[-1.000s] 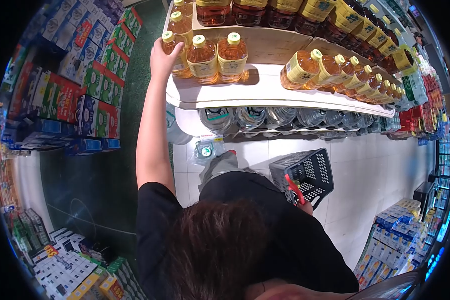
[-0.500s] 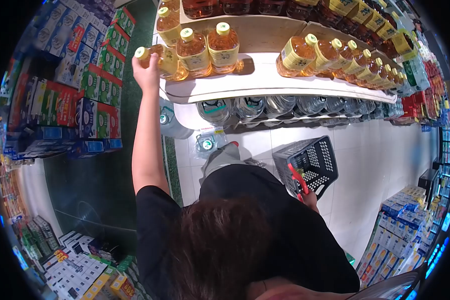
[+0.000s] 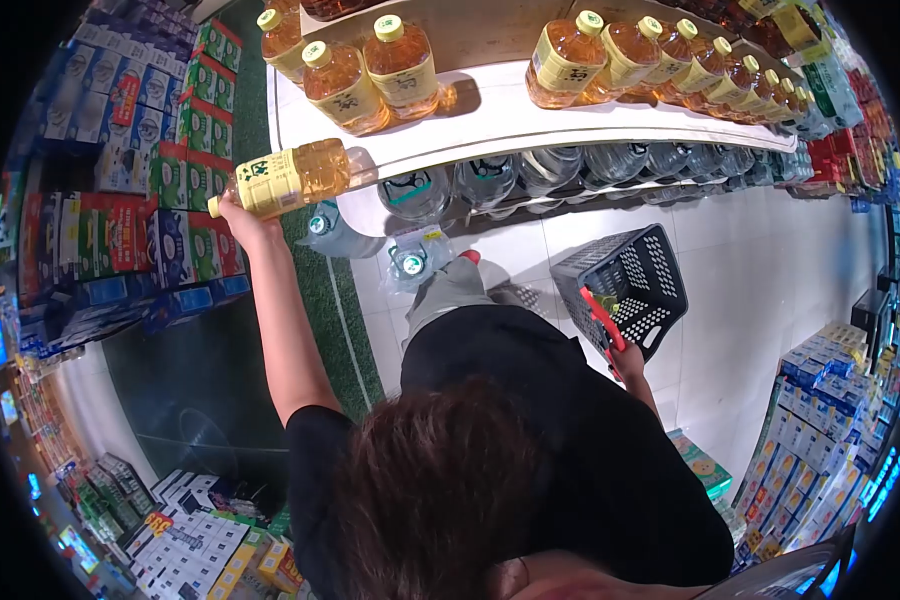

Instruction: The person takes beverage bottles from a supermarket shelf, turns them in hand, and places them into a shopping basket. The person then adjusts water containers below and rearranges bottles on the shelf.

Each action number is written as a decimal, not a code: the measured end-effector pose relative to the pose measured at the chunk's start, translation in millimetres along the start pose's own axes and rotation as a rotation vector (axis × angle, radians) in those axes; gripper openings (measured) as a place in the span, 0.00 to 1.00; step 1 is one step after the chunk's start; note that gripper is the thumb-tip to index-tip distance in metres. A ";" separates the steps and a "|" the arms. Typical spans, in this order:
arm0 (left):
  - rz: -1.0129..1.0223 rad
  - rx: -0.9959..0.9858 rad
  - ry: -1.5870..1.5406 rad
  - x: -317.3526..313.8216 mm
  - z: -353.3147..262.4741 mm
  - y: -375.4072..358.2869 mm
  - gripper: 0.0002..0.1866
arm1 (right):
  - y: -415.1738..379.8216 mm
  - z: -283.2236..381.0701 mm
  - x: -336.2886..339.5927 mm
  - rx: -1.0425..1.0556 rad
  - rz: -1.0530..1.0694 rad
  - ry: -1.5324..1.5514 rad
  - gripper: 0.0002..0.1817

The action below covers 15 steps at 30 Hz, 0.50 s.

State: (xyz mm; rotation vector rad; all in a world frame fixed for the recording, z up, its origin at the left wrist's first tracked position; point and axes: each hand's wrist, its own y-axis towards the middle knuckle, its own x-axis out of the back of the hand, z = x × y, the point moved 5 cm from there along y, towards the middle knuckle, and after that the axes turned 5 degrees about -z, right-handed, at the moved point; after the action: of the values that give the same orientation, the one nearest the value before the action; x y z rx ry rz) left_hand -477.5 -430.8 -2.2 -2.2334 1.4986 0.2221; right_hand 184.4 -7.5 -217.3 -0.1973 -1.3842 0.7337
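My left hand (image 3: pixel 248 226) is closed around the cap end of an amber drink bottle (image 3: pixel 322 172) with a yellow label. The bottle lies almost level in the air, cap to the left, just off the front left corner of the white shelf (image 3: pixel 490 95). Behind it on that shelf stand two similar bottles (image 3: pixel 402 75), with another at the far left. My right hand (image 3: pixel 627 361) grips the red handle (image 3: pixel 602 316) of a dark grey shopping basket (image 3: pixel 660 262). The basket hangs tilted at my right side, and something small and yellowish shows inside it.
A row of amber bottles (image 3: pixel 618 58) continues along the shelf to the right. Large clear water bottles (image 3: pixel 488 180) fill the level below. A wrapped pack (image 3: pixel 414 262) sits on the floor by my foot. Stacked cartons (image 3: pixel 206 180) stand on the left, more boxes (image 3: pixel 808 420) at lower right.
My left hand has drawn the bottle off the shelf, toward me and leftward, tipping it nearly level. The shelf has shifted up and left in view. My right hand keeps hold of the basket.
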 end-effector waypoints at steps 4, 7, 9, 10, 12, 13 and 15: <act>-0.012 0.112 -0.048 4.1 -1.8 -37.2 0.25 | -0.4 0.2 0.6 -0.024 0.005 -0.002 0.18; -0.033 0.159 -0.093 -3.8 -9.1 -70.1 0.24 | 1.3 -2.2 -2.7 -0.027 0.036 0.040 0.18; -0.012 0.184 -0.081 -4.5 -7.9 -79.7 0.26 | 1.0 -3.9 -2.8 -0.008 0.038 0.042 0.18; -0.001 0.196 -0.076 -6.0 -7.3 -85.5 0.27 | 0.2 -3.1 -1.2 0.002 0.038 0.044 0.18; 0.037 0.203 -0.081 -11.7 -7.7 -99.0 0.27 | -1.2 -0.9 0.5 0.006 0.052 0.063 0.19; 0.056 0.206 -0.085 -15.1 -7.5 -105.1 0.27 | -1.1 -1.6 0.0 0.012 0.049 0.066 0.19; 0.097 0.225 -0.094 -21.0 -5.3 -113.0 0.28 | -0.6 -3.2 -2.1 0.021 0.094 0.085 0.21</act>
State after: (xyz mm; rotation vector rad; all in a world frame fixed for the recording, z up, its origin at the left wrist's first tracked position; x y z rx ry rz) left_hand -383.6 -379.8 40.4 -1.9512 1.5032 0.1754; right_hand 187.5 -8.3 -219.4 -0.2757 -1.2930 0.8091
